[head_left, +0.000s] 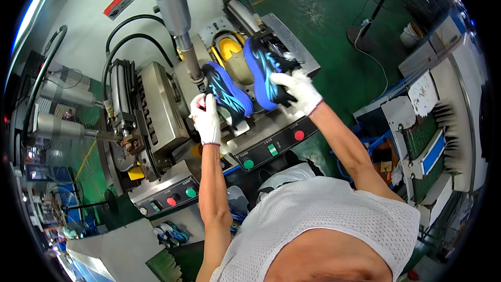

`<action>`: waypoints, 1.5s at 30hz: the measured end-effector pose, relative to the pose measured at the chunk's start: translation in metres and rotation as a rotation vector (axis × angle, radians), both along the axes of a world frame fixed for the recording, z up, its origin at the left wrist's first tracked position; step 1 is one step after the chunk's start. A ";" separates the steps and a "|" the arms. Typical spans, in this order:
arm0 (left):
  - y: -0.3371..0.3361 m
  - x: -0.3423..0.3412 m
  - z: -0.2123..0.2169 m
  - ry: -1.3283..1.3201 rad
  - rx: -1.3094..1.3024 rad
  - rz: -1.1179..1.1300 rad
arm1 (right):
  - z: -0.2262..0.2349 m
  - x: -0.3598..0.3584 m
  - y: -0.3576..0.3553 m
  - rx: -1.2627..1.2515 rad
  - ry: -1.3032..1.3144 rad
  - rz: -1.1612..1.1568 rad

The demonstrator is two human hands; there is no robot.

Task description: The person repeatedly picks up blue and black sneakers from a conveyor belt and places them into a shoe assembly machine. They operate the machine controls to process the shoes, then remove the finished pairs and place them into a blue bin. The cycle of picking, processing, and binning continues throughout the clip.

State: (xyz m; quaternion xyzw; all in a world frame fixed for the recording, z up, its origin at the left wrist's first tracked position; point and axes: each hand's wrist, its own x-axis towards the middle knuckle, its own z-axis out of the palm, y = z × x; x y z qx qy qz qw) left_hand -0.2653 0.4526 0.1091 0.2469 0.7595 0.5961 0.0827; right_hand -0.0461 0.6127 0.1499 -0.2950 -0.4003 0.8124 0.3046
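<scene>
Two black sneakers with bright blue soles and light-blue streaks are side by side over the press. My right hand (300, 91), in a white glove, is closed around the right sneaker (261, 70), its thumb across the black upper. The left sneaker (227, 90) tilts beside it, lower end towards me. At its outer side, my gloved left hand (206, 118) has its fingers bent against the dark upper and grips it; some fingertips are hidden. Behind the shoes lies the press mould (237, 65), with a yellow pad in its upper part.
A thick metal ram (172, 8) comes down just left of the mould. Below the shoes runs a control panel (273, 150) with green and red buttons. Another press station (156, 107) stands at left. More sneakers (171, 234) lie at lower left; a brush-edged rack (433, 136) is at right.
</scene>
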 end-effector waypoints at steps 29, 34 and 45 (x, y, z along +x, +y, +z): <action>-0.513 0.301 -0.171 -0.429 -0.598 1.119 | -0.165 -0.238 0.182 0.896 -0.925 0.488; -0.457 0.308 -0.212 -0.496 -0.620 1.297 | -0.077 -0.175 0.040 1.517 -0.750 0.091; -0.464 0.326 -0.238 -0.624 -0.488 1.368 | -0.246 -0.052 -0.162 2.560 -0.398 0.582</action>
